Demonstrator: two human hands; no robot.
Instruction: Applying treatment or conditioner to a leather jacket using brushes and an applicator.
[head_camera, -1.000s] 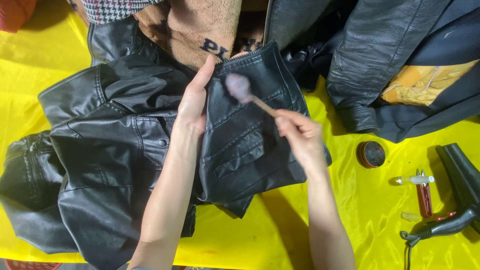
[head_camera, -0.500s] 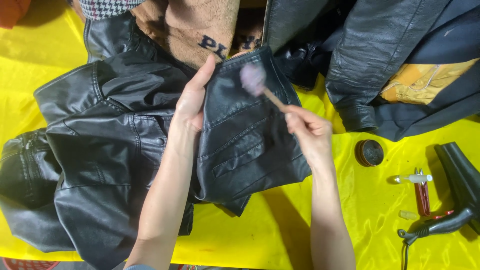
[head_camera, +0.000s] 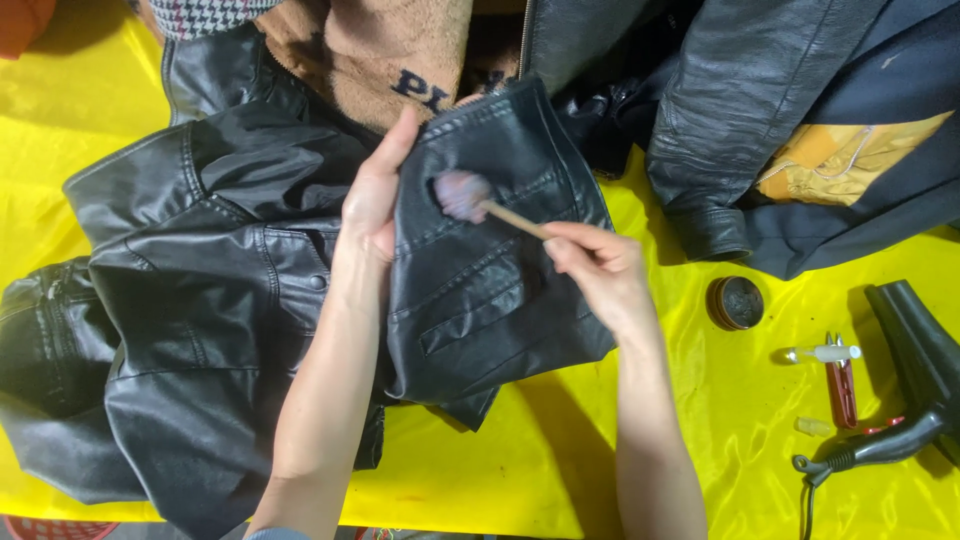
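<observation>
A black leather jacket (head_camera: 230, 300) lies spread over a yellow cloth (head_camera: 560, 460). My left hand (head_camera: 372, 195) rests flat on the jacket, pinning down its front panel (head_camera: 490, 300) near the collar edge. My right hand (head_camera: 597, 268) grips the wooden handle of a small round brush (head_camera: 460, 193). The brush's blurred, pale bristle head touches the leather of the front panel, just right of my left thumb.
A small open round tin (head_camera: 735, 302) of dark polish sits right of my right hand. Farther right lie red scissors (head_camera: 842, 385), a small white bottle (head_camera: 825, 353) and a black hair dryer (head_camera: 915, 390). More dark jackets (head_camera: 740, 120) and a brown fleece garment (head_camera: 380, 50) are piled at the back.
My right hand has moved the brush up and then back down-left across the front panel. My left hand has stayed pressed on the jacket.
</observation>
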